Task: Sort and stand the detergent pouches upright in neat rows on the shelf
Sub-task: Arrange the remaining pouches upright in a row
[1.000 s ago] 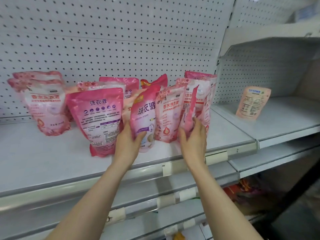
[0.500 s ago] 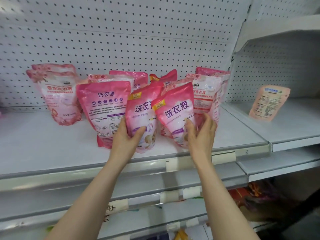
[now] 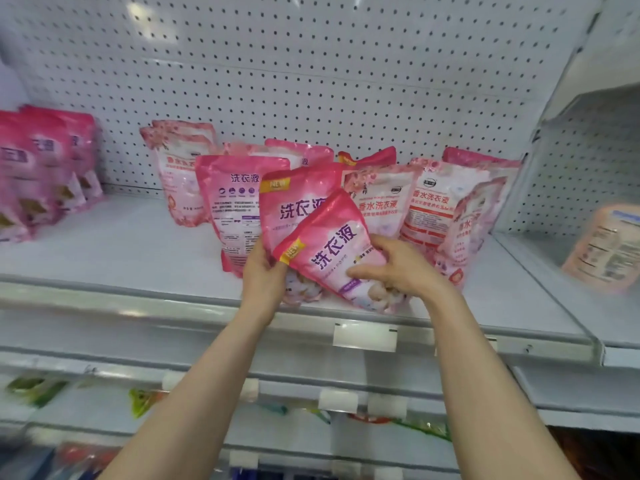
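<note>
In the head view, the left grip (image 3: 263, 271) is clasping the lower left edge of the upright pouch (image 3: 294, 206), which is standing on the shelf (image 3: 121, 251) just behind its front lip (image 3: 138, 296). The right grip (image 3: 398, 268) is curling around the bottom of the tilted pouch (image 3: 332, 251), thumb lying across its front. It is holding the pouch slanted, so that the top is leaning toward the left grip and covering part of the upright pouch's face. Whether its bottom is touching the shelf cannot be told. Left of the left grip, past the back-label pouch (image 3: 239, 202), bare shelf is stretching as far as the dark pink pouches (image 3: 41, 168). Right of the right grip, the pale pouches (image 3: 433, 209) are crowding close, leaving only a narrow bare strip before the shelf's end, beyond which a blurred orange pouch (image 3: 606, 247) is standing. Beyond both grips, pouches are filling the depth back to the pegboard (image 3: 311, 81). Half a second ago the tilted pouch was standing almost straight beside the upright one; the dark pink pouches were out of view.
</note>
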Demonstrator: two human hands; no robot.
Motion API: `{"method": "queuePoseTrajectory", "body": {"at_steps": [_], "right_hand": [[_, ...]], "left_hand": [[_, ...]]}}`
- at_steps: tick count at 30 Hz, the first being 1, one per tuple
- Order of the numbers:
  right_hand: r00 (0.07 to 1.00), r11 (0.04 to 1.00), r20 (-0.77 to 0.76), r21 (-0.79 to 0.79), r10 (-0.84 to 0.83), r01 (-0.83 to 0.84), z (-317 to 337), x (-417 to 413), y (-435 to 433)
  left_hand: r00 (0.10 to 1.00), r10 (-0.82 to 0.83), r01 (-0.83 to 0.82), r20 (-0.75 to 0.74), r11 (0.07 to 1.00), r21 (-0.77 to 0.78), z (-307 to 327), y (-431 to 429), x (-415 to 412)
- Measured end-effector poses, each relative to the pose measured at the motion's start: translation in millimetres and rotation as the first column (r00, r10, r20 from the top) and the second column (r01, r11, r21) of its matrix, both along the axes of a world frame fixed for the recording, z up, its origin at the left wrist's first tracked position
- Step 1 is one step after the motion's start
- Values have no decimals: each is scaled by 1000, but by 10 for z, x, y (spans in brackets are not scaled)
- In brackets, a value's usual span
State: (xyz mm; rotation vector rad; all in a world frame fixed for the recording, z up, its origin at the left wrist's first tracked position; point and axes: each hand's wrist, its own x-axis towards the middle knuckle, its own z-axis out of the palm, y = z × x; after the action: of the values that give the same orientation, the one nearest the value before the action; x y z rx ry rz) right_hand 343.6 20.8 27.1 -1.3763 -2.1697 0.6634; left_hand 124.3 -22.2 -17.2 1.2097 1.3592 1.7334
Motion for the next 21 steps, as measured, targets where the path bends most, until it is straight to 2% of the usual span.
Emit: {"method": "queuePoseTrajectory", "body": {"at_steps": [3, 6, 8, 11, 13, 15, 18, 21], "right_hand": [[963, 998, -268, 59, -2, 18, -52, 8, -30], [854, 994, -521, 89, -6, 61, -109, -17, -142], [755, 991, -655, 68, -40, 112, -150, -60, -229], [545, 991, -828, -100, -132, 88, -235, -129, -355], [425, 958, -874, -283, -235, -52, -308, -193, -445], [352, 870, -876, -428, -331, -247, -389, -281, -542], [369, 800, -859, -483, -354, -357, -487, -488, -653], [363, 796, -867, -471, -340, -380, -508, -742, -756]], "left_hand": [[993, 89, -91, 77, 996, 22, 32, -101, 2], [969, 163, -179, 187, 981, 72, 124, -257, -58], [956, 184, -211, 228, 972, 100, 177, -392, -134], [948, 197, -235, 250, 963, 129, 180, -649, -224], [938, 199, -241, 284, 963, 121, 117, -846, -268], [926, 200, -245, 320, 964, 105, 23, -1037, -313], [905, 200, -246, 377, 966, 77, -128, -1267, -402], [883, 228, -267, 411, 963, 39, -220, -1419, -575]]}}
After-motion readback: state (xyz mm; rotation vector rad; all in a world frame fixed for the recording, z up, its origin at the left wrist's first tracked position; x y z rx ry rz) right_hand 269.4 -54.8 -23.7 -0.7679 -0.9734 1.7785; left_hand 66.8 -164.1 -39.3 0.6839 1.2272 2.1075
